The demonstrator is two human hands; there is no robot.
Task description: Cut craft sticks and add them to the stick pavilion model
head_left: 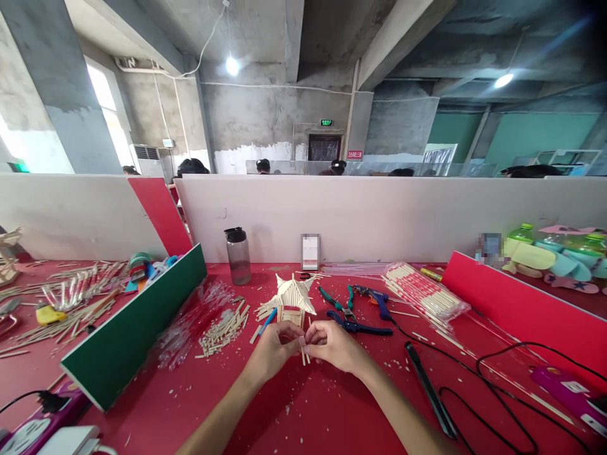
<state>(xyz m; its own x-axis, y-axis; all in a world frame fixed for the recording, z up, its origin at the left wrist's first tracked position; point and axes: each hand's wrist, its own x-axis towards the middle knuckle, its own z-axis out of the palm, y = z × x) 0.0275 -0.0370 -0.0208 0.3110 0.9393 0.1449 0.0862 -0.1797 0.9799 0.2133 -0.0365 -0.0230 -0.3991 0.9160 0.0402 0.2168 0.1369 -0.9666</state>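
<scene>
My left hand (pixel 271 349) and my right hand (pixel 332 346) meet over the red table (pixel 294 404), both pinched on short wooden sticks (pixel 303 351) held between the fingertips. Just beyond them stands a small model house of sticks with a star-shaped roof (pixel 291 297). A pile of cut stick pieces (pixel 222 328) lies to the left of my left hand. A blue pen (pixel 267 321) lies beside the model.
Green-handled pliers (pixel 336 302), blue cutters (pixel 360 326) and a blue glue gun (pixel 377 297) lie right of the model. A bag of long sticks (pixel 424 294), black cables (pixel 493 379), a grey bottle (pixel 238 255), green (pixel 133 328) and red (pixel 512 309) dividers, and a power strip (pixel 33 430) surround the work spot.
</scene>
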